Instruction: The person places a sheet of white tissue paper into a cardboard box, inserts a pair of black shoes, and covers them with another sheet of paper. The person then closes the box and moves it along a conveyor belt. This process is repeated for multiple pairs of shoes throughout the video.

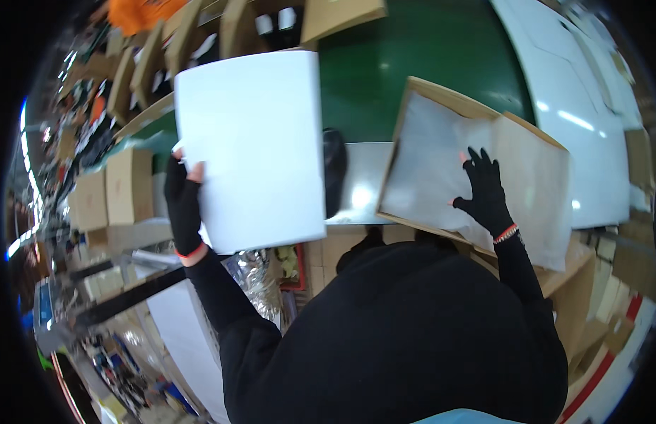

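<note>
Left hand (183, 198) pinches white paper (254, 148) by its edge, best lightly; right hand (487, 194), fingers spread, gripping nothing, should keep the box (448, 99) lining (430, 152) flat.

Bright — white paper (252, 152) nearly washed out, glare on silvery panel (363, 178) — edges bowed, left blurred.

The bare-tipped, black-fabric-gloved left hand (182, 198) is held pinched; the matching black-gloved right hand (486, 192) is held palm-down, fingers spread.
</note>
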A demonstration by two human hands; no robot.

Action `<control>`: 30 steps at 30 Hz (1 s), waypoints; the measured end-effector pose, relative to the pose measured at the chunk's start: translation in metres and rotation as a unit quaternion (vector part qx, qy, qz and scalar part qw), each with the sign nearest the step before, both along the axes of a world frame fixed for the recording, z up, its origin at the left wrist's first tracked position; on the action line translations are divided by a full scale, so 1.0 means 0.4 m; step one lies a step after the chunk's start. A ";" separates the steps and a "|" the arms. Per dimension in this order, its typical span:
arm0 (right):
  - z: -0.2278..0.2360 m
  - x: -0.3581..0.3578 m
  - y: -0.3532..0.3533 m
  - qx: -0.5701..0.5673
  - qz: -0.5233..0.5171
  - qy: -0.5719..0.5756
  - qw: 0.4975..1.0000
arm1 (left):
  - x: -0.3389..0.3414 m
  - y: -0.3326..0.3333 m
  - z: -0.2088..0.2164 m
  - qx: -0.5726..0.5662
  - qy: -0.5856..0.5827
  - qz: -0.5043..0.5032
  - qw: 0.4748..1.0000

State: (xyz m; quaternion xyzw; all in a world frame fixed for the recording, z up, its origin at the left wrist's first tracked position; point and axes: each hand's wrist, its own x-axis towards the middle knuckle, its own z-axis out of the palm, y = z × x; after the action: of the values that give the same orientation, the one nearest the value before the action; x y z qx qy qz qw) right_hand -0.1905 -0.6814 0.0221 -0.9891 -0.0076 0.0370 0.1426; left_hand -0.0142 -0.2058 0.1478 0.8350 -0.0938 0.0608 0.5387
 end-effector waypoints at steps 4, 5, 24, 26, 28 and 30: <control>0.012 -0.096 -0.111 -0.142 -0.119 0.116 0.976 | -0.014 -0.404 -0.221 0.086 -0.066 -0.153 0.982; 0.006 -0.116 -0.124 -0.160 -0.131 0.148 0.967 | -0.026 -0.509 -0.314 0.038 -0.050 -0.165 0.984; -0.049 -0.289 -0.182 -0.058 -0.172 0.146 0.972 | -0.095 -0.674 -0.328 0.457 -0.171 -0.180 0.854; -0.043 -0.294 -0.187 -0.042 -0.171 0.148 0.973 | -0.037 -0.552 -0.310 0.616 0.006 -0.199 0.762; -0.020 -0.283 -0.179 -0.037 -0.172 0.155 0.972 | 0.002 -0.346 -0.451 0.655 0.067 -0.210 0.722; -0.050 -0.301 -0.201 -0.035 -0.199 0.142 0.969 | 0.059 -0.309 -0.413 0.653 0.227 -0.320 0.648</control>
State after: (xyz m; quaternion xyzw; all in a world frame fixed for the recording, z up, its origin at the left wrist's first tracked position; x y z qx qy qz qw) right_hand -0.3111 -0.7617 0.0021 -0.9597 0.2107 0.1486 0.1117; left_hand 0.0094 -0.3295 -0.0173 0.8767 -0.2448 -0.3839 -0.1555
